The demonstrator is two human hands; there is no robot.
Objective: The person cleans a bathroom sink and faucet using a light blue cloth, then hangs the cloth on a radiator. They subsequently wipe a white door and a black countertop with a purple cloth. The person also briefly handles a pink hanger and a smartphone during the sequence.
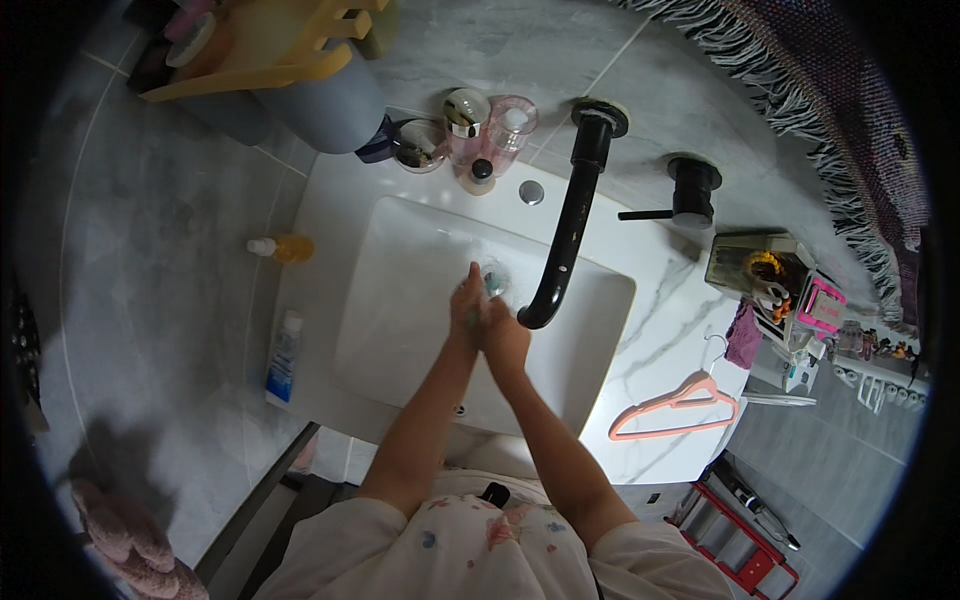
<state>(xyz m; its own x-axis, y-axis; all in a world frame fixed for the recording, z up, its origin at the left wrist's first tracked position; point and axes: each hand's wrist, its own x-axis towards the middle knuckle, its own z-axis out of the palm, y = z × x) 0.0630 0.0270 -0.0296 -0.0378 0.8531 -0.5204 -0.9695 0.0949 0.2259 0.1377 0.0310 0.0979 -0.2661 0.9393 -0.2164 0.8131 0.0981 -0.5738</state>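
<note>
Over the white washbasin [405,330], my left hand [466,304] and my right hand [504,326] are pressed together, palms facing. A little greenish material shows between them; I cannot tell what it is. The black wall-mounted faucet spout [574,225] ends just right of my right hand. Beyond my fingertips lies the basin drain [493,280], with water around it. A black mixer lever [645,215] sticks out of the wall at the upper right. Which hand holds the greenish material is hidden by the overlap and blur.
A pump bottle of orange liquid [292,248] and a blue-white tube [283,367] lie left of the basin. Cosmetic bottles [512,127] stand behind it. On the marbled counter at right are a coral hanger [675,412] and a clear box [750,262]. A fringed cloth [832,97] hangs above.
</note>
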